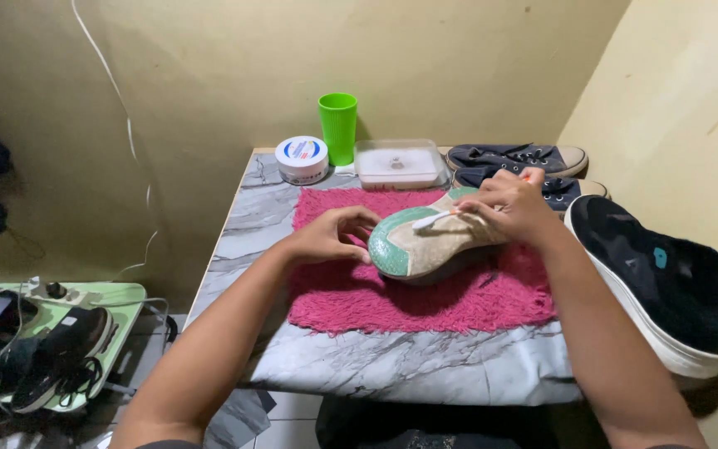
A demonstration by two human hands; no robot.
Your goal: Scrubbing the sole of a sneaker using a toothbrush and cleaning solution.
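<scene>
your right hand (510,204) was closed around a toothbrush (435,219), its fingers pinching the handle while the white head rested on the upturned sole of a shoe (419,244). your left hand (328,235) was curled at the toe end of that shoe, fingertips touching the green rim of the sole, holding nothing of its own. the shoe lay sole-up on a pink shaggy mat (409,295) near the middle of the marble-patterned counter (359,357).

step in hand, as judged: scrubbing the sole, with the left hand steadying the toe. the next move appeared to call for firm bracing at the toe and short brush strokes kept on the sole, well inside the mat's edge.

outward from the hands: a clear lidded plastic box (399,163) stood at the far edge of the mat, with a round white tub (302,159) and a green cup (338,126) just beside it toward the wall. a pair of dark blue sneakers (518,157) lay at the far right of the counter. a large black shoe with a white sole (658,283) sat at your right forearm.

hidden or unclear: the shoe's upper faced down and could not be seen. the brush handle was mostly covered by your right hand. the contents of the plastic box could not be made out. the black shoe's heel was cut off near the frame edge. items on the low green table (110,293) at the left were too dim to identify fully.
</scene>
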